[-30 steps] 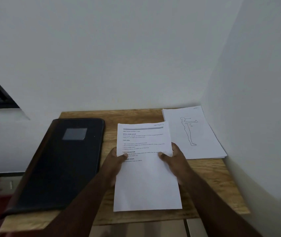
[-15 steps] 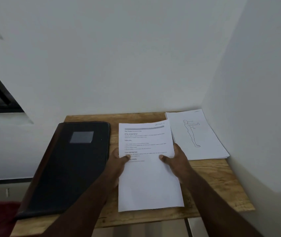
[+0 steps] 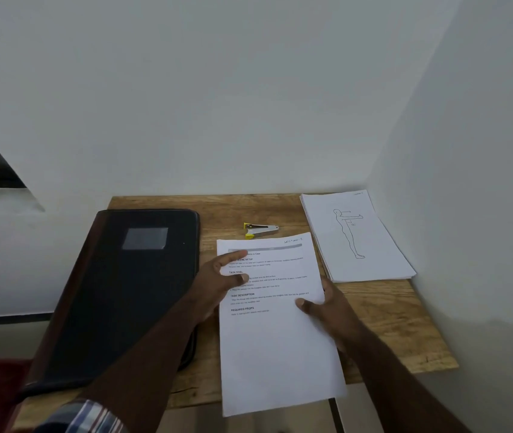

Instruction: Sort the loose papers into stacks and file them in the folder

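We see a small wooden table [image 3: 383, 310] pushed into the corner of plain white walls [image 3: 249, 104]. A closed black folder [image 3: 123, 295] lies on its left side, a stack of white sheets with a figure drawing [image 3: 358, 239] at the right rear, and a little yellow and silver stapler [image 3: 259, 230] between them. Our right hand [image 3: 331, 310] grips the right edge of a printed white paper stack [image 3: 277, 323] at the centre, its near end past the table edge. Our left hand [image 3: 220, 276] hovers over the stack's left edge, fingers loosely spread, holding nothing
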